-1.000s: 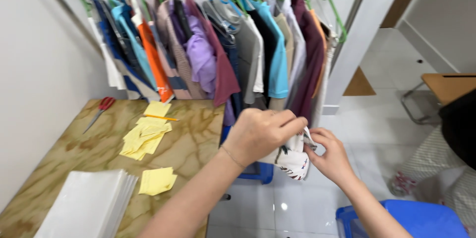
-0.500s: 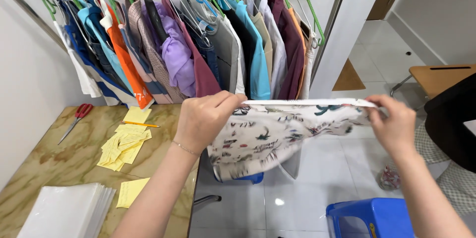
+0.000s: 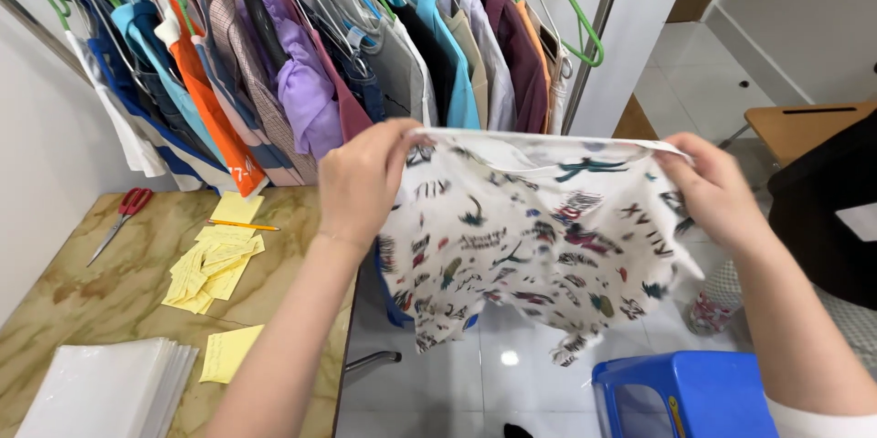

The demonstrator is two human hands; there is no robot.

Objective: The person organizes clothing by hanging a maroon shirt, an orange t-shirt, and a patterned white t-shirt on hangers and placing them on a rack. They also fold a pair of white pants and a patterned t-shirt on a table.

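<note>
I hold a white garment (image 3: 539, 237) with small coloured prints stretched out in front of me, its upper edge pulled taut. My left hand (image 3: 361, 178) grips its top left corner. My right hand (image 3: 717, 191) grips the top right corner. The cloth hangs down between both hands above the pale tiled floor. Behind it runs a clothes rail with many shirts on hangers (image 3: 365, 63), in blue, orange, purple, grey and maroon.
At the left is a marble-patterned table (image 3: 91, 301) with red-handled scissors (image 3: 123, 214), a pencil (image 3: 242, 225), yellow paper slips (image 3: 210, 264) and a stack of clear plastic bags (image 3: 105, 392). A blue plastic stool (image 3: 685, 397) stands lower right. A wooden desk (image 3: 808, 123) is far right.
A second ago both hands were close together pinching a small bunched piece. They have moved apart, and the printed garment is now spread wide and held higher.
</note>
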